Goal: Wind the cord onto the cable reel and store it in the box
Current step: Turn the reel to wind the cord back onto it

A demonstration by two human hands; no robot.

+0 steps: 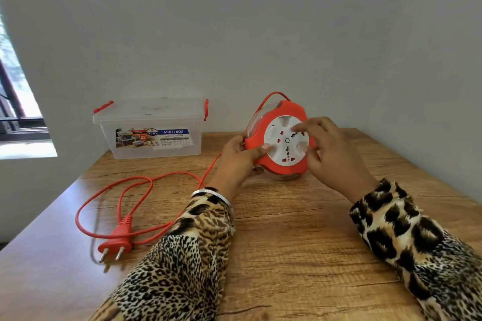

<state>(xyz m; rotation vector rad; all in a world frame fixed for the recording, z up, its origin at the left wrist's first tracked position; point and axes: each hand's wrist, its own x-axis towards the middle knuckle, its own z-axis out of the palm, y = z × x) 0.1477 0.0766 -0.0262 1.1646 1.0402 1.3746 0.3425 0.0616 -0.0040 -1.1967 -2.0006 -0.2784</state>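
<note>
An orange cable reel (280, 164) with a white socket face stands upright on the wooden table (287, 242), tilted toward me. My left hand (238, 157) grips its left rim, thumb on the front. My right hand (331, 148) rests on the white face, fingers spread over the dial. The orange cord (135, 190) runs from the reel's left side and lies in loose loops on the table, ending in a two-pin plug (116, 243) near the front left. A clear plastic box (154, 129) with its lid on and orange latches stands at the back left.
A pale wall runs close behind the reel and box. A window (15, 101) is at the far left. The table's left edge slants near the plug.
</note>
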